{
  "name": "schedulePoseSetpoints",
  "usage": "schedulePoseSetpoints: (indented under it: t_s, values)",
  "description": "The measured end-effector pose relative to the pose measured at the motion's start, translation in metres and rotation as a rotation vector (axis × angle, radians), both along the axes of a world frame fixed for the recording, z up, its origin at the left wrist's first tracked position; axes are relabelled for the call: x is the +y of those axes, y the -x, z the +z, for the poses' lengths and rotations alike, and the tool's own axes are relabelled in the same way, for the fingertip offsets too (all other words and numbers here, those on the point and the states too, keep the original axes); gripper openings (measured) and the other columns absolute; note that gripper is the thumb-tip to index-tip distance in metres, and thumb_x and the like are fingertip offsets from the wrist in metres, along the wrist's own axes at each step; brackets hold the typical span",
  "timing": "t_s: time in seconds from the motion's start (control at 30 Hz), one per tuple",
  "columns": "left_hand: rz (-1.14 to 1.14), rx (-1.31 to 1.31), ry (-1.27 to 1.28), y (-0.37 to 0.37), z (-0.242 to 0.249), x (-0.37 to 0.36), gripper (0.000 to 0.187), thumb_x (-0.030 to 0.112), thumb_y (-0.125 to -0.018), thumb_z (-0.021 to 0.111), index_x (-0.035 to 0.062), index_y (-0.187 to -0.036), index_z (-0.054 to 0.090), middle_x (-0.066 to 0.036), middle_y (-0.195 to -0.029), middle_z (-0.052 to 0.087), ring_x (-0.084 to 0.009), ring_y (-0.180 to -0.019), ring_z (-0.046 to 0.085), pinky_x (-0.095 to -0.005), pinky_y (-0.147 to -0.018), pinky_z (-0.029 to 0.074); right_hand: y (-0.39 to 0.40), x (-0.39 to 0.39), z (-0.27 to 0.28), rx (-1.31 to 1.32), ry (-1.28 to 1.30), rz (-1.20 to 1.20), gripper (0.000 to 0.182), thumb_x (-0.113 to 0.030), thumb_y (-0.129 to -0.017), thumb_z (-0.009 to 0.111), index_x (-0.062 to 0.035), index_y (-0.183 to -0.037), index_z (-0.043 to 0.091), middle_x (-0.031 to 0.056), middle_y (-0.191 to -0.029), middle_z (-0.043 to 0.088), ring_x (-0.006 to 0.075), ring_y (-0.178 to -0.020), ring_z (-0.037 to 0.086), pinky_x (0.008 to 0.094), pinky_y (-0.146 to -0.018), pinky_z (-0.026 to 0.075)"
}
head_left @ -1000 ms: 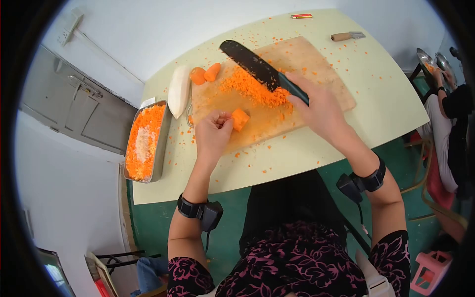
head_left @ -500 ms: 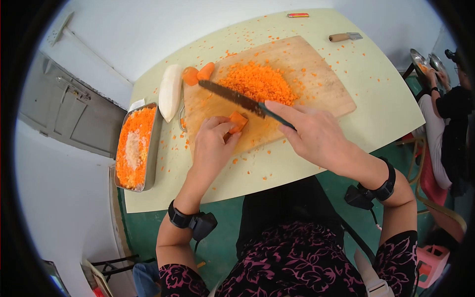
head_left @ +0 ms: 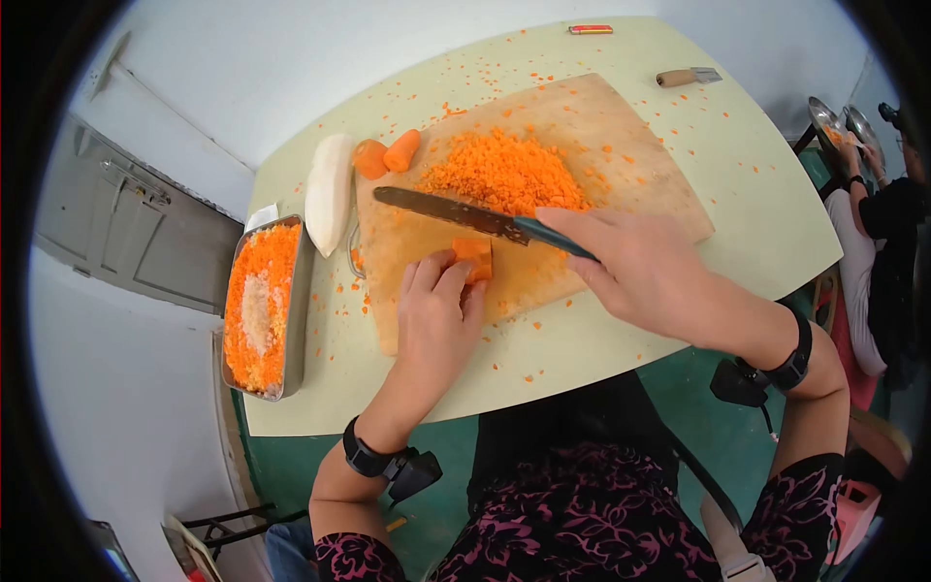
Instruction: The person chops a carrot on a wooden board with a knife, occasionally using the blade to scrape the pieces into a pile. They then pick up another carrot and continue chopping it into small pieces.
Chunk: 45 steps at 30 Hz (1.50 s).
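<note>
My left hand pinches a squared-off piece of carrot on the wooden cutting board. In my right hand is a kitchen knife with a dark green handle, fingers closed round it. Its blade points left, just beyond the carrot piece and apart from it. A heap of finely chopped carrot lies behind the blade. Two carrot chunks rest at the board's far left edge, beside a peeled white radish.
A metal tray of chopped carrot with a pale heap on top stands at the left. A lighter and a wooden-handled scraper lie at the table's far side. Another person sits at the right, hands at metal bowls.
The carrot piece has turned in my left hand, and that hand has shifted slightly right and nearer me. The knife has moved a little left and toward me, its blade lying flatter across the view.
</note>
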<state>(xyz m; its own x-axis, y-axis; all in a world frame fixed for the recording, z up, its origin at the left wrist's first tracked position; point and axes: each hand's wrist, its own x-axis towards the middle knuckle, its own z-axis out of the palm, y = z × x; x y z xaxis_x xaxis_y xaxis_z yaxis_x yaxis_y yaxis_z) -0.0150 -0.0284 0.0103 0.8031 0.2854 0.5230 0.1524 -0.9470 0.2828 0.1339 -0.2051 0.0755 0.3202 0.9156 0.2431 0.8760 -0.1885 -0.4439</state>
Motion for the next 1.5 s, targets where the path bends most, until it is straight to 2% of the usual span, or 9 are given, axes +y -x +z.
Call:
schedulePoseSetpoints:
  t_s: [0.2,0.4,0.7,0.83,0.93,1.03,1.23,1.33,1.5]
  values:
    - [0.044,0.071,0.002,-0.007,0.008,-0.001,0.024,0.008,-0.071,0.073,-0.003,-0.09,0.064,-0.016,-0.096,0.061,-0.0331,-0.085,0.058,-0.0387,-0.074,0.048,-0.021,0.003,-0.009,0.027,-0.069,0.064,0.04,-0.006,-0.082,0.056,-0.0036,-0.122,0.052,0.0163,-0.089,0.063,0.0334,-0.075,0.061,0.0424,-0.063,0.048]
    - [0.094,0.073,-0.03,-0.009,0.007,-0.01,0.023,0.002,-0.069,0.069,-0.003,-0.091,0.064,-0.016,-0.1,0.062,-0.0326,-0.087,0.058,-0.0379,-0.075,0.049,-0.023,0.006,-0.007,0.02,-0.022,0.159,0.041,-0.004,-0.081,0.056,-0.0017,-0.121,0.051,0.0166,-0.081,0.061,0.0338,-0.07,0.06,0.0428,-0.059,0.047]
    - [-0.17,0.142,0.109,0.003,0.016,0.018,0.027,-0.004,-0.067,0.065,-0.0032,-0.094,0.063,-0.016,-0.105,0.061,-0.0317,-0.092,0.058,-0.0363,-0.079,0.049,-0.013,-0.02,0.005,0.022,0.122,0.172,0.046,0.0,-0.078,0.053,0.0039,-0.124,0.045,0.0182,-0.072,0.057,0.0354,-0.063,0.058,0.0426,-0.055,0.046]
    - [-0.212,0.133,0.056,0.001,0.015,0.023,0.028,0.002,-0.067,0.07,-0.003,-0.094,0.062,-0.016,-0.103,0.06,-0.032,-0.089,0.057,-0.0372,-0.075,0.05,-0.008,-0.017,0.014,0.131,0.295,0.257,0.051,-0.003,-0.079,0.053,0.0085,-0.126,0.038,0.0182,-0.07,0.056,0.0351,-0.057,0.056,0.0425,-0.052,0.045]
    - [-0.17,0.128,0.032,0.001,0.017,0.016,0.03,0.006,-0.067,0.074,-0.0036,-0.093,0.062,-0.016,-0.102,0.059,-0.0324,-0.089,0.057,-0.0371,-0.074,0.05,-0.007,-0.006,0.029,0.332,0.485,0.15,0.049,-0.006,-0.086,0.053,-0.0022,-0.132,0.038,0.0211,-0.084,0.06,0.0389,-0.064,0.059,0.0452,-0.054,0.046]
    - [-0.127,0.103,0.026,0.0,0.017,0.015,0.031,0.007,-0.067,0.075,-0.0039,-0.093,0.062,-0.017,-0.101,0.059,-0.0328,-0.088,0.057,-0.0372,-0.073,0.05,-0.01,-0.004,0.02,0.306,0.301,0.183,0.052,-0.008,-0.087,0.053,-0.0039,-0.136,0.035,0.0187,-0.076,0.058,0.0361,-0.057,0.057,0.0437,-0.05,0.045]
    - [-0.212,0.127,-0.053,-0.005,0.015,0.021,0.027,0.002,-0.068,0.072,-0.004,-0.092,0.062,-0.016,-0.098,0.059,-0.033,-0.085,0.058,-0.0378,-0.072,0.05,0.01,-0.007,0.017,-0.021,0.362,0.181,0.06,-0.009,-0.084,0.058,-0.0073,-0.14,0.037,0.006,-0.063,0.046,0.0215,-0.044,0.047,0.035,-0.039,0.039]
    - [-0.21,0.124,-0.051,-0.007,0.013,0.019,0.026,0.001,-0.068,0.071,-0.004,-0.092,0.063,-0.016,-0.097,0.059,-0.0327,-0.085,0.058,-0.0378,-0.072,0.05,0.015,-0.01,0.018,-0.042,0.305,0.154,0.061,-0.007,-0.079,0.061,-0.0087,-0.137,0.043,0.0031,-0.061,0.041,0.0161,-0.042,0.042,0.0316,-0.036,0.035]
    - [-0.206,0.139,-0.076,-0.008,0.013,0.018,0.025,0.0,-0.067,0.071,-0.0033,-0.091,0.064,-0.015,-0.093,0.06,-0.0323,-0.084,0.058,-0.038,-0.073,0.05,0.02,-0.013,0.018,-0.075,0.308,0.156,0.07,-0.005,-0.068,0.063,-0.0113,-0.136,0.047,0.0017,-0.06,0.038,0.0133,-0.04,0.036,0.0296,-0.035,0.032]
